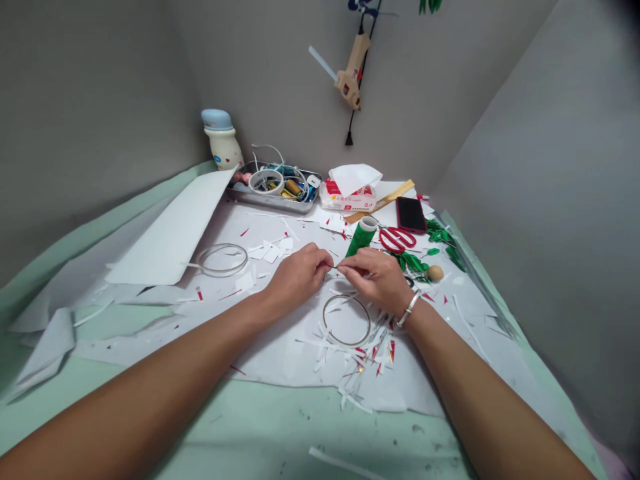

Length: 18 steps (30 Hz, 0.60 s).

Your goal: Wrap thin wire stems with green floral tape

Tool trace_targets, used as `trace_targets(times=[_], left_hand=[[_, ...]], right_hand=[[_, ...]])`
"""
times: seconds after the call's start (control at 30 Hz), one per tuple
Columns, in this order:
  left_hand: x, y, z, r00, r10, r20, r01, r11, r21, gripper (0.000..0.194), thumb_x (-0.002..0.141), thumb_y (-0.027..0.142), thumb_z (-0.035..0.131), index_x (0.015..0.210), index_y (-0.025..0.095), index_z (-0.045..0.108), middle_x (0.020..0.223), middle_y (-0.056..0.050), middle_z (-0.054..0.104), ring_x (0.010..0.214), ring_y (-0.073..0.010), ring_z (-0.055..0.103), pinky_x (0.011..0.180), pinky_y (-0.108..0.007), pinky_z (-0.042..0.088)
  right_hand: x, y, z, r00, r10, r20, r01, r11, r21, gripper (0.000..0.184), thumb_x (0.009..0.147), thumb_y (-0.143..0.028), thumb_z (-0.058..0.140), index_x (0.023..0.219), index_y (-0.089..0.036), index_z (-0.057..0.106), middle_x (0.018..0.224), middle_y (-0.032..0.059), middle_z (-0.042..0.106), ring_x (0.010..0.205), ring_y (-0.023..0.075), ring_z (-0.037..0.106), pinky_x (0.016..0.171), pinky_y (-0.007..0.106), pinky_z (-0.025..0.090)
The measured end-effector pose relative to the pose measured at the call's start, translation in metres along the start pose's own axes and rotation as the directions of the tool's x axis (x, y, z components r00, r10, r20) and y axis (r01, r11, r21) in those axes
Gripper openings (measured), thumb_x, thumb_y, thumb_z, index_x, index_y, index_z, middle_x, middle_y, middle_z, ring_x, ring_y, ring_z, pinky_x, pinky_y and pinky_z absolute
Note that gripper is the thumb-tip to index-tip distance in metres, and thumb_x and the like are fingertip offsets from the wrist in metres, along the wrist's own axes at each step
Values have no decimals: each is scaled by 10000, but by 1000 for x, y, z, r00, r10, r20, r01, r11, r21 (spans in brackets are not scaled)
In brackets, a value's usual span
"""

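Observation:
My left hand (299,276) and my right hand (375,279) meet above the white paper sheet (295,360), their fingertips pinching a thin green-wrapped strand (334,267) between them. A spool of green thread (361,236) stands tilted just beyond my right hand, and its thread seems to run to the pinch. Below my hands lies a thin wire ring (346,320) among white and red paper scraps (363,353). A second clear ring (223,260) lies to the left. A silver bangle (410,308) circles my right wrist.
Red-handled scissors (397,240), green leaf cutouts (413,262), a wooden bead (435,273) and a phone (411,215) lie to the right. At the back are a metal tray (273,193) of wires and spools, a tissue packet (347,193) and a bottle (223,140). A glue gun (353,70) hangs on the wall.

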<state>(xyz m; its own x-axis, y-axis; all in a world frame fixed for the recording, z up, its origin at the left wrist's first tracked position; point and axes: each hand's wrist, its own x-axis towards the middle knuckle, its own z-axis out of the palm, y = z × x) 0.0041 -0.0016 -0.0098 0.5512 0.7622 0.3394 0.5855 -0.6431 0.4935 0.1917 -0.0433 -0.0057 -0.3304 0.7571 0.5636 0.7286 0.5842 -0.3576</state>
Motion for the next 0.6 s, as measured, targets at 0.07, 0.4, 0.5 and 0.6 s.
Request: trace_targets(times=[0.07, 0.4, 0.5, 0.6], left_hand=[[-1, 0, 0, 1000, -4, -9, 4, 1000, 22, 177, 832, 167, 459, 879, 188, 629, 881, -31, 583, 770, -151, 561, 707, -273, 428], [-2, 0, -3, 998, -60, -26, 62, 995, 81, 173, 832, 183, 444, 865, 193, 614, 888, -38, 579, 770, -168, 562, 686, -286, 421], [-4, 2, -1, 999, 6, 54, -9, 999, 48, 176, 823, 170, 457, 868, 198, 625, 872, -34, 584, 775, -167, 562, 696, -283, 421], [-4, 7, -2, 991, 77, 106, -72, 996, -48, 177, 816, 156, 468, 867, 198, 632, 851, -29, 586, 774, -159, 552, 702, -277, 416]], right_hand=[[1, 2, -1, 999, 42, -7, -42, 999, 25, 153, 854, -255, 574, 847, -189, 712, 670, 17, 618, 647, 130, 520, 637, 257, 383], [6, 0, 1, 997, 16, 76, -18, 999, 28, 106, 818, -255, 633, 782, -209, 722, 627, 8, 662, 641, 142, 527, 741, 318, 382], [6, 4, 0, 998, 52, 28, -55, 992, 114, 132, 842, -265, 601, 801, -206, 713, 714, 22, 685, 687, 147, 565, 733, 306, 407], [5, 13, 0, 987, 163, 5, -159, 953, 257, 155, 849, -287, 578, 823, -199, 704, 779, 21, 694, 725, 145, 596, 707, 275, 441]])
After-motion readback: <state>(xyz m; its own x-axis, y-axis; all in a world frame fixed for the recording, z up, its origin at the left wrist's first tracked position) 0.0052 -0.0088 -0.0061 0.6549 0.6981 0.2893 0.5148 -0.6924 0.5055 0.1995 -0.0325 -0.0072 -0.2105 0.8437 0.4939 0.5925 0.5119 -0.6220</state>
